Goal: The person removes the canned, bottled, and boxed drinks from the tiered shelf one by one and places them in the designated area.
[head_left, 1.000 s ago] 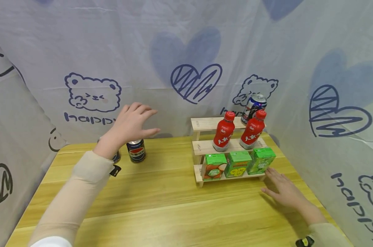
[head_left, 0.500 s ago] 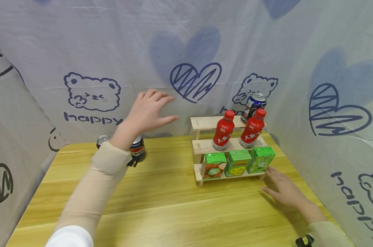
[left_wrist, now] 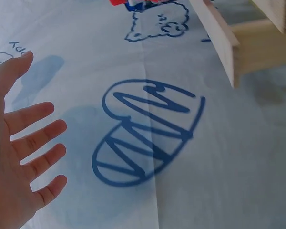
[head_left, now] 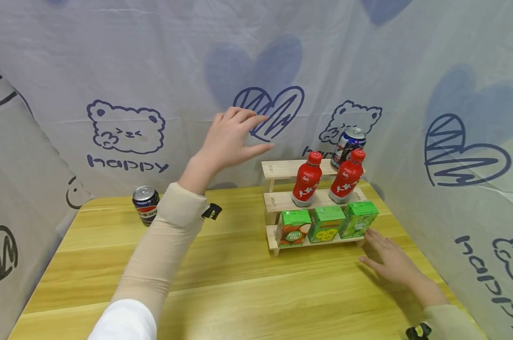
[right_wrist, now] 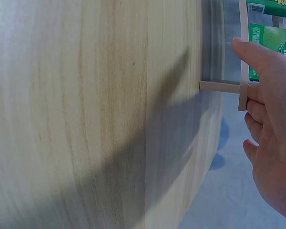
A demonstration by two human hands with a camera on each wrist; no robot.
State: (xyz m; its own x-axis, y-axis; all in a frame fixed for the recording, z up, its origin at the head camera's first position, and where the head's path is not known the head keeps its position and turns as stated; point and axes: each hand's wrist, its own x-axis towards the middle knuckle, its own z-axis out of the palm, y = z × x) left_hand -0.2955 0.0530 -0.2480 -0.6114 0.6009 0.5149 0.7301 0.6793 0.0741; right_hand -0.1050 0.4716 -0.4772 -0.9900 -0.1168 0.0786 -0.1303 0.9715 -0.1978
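My left hand (head_left: 228,139) is raised above the back of the table, left of a three-step wooden rack (head_left: 277,200). In the left wrist view its fingers (left_wrist: 40,143) are spread with nothing in them. My right hand (head_left: 390,262) is at the rack's right front corner, fingertips right at the lowest step beside a green drink carton (head_left: 359,221). Two more cartons, an orange-fronted one (head_left: 294,229) and a yellow-flowered one (head_left: 327,225), share that step. Red bottles (head_left: 307,179) (head_left: 347,177) stand on the middle step, and a dark blue soda can (head_left: 351,141) on the top step.
Another soda can (head_left: 146,205) stands on the wooden table (head_left: 222,293) at the back left, beside my left forearm (head_left: 163,245). Patterned cloth (head_left: 188,61) hangs behind the table and along both sides.
My left hand has moved right and up, towards the rack, staying empty. The left forearm now covers the second table can and uncovers the other. My right hand stays in place.
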